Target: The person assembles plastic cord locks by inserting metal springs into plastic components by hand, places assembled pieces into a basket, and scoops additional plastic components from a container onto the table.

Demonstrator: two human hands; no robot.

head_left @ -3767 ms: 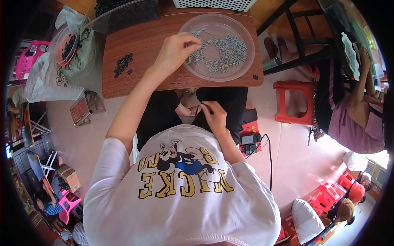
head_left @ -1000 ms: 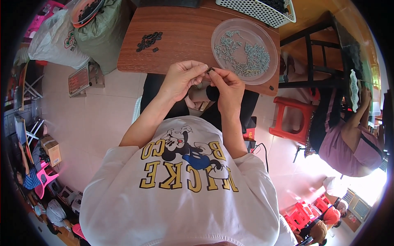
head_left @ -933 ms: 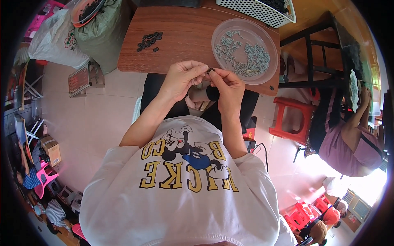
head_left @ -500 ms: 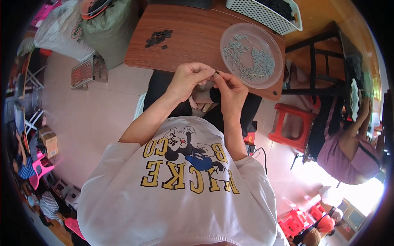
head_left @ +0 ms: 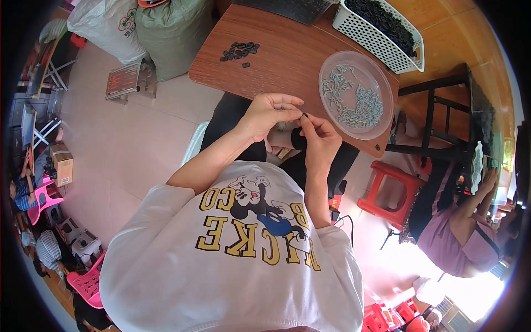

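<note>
Over my lap, at the table's near edge, my right hand (head_left: 322, 138) pinches a small black part (head_left: 304, 115) between thumb and forefinger. Its exact shape is mostly covered by the fingertips. My left hand (head_left: 269, 115) meets it from the other side, thumb tip close to the part, with the forefinger stretched out and lifted away from the thumb. Beyond the right hand stands a round clear plastic tub (head_left: 326, 108) holding many small grey screw-like pieces (head_left: 368, 105). A loose group of small black parts (head_left: 239, 51) lies on the wooden table (head_left: 276, 61), farther left.
A white perforated basket (head_left: 381, 47) full of black parts stands at the far right, beside a dark tray (head_left: 290, 10). Stuffed sacks (head_left: 174, 39) and a low stool (head_left: 124, 80) are left of the table. A red stool (head_left: 390, 193) and a seated person (head_left: 459, 235) are to the right.
My left forefinger has lifted away from its thumb, where both hands were pinched together. The whole view has shifted, so the table appears farther right and lower.
</note>
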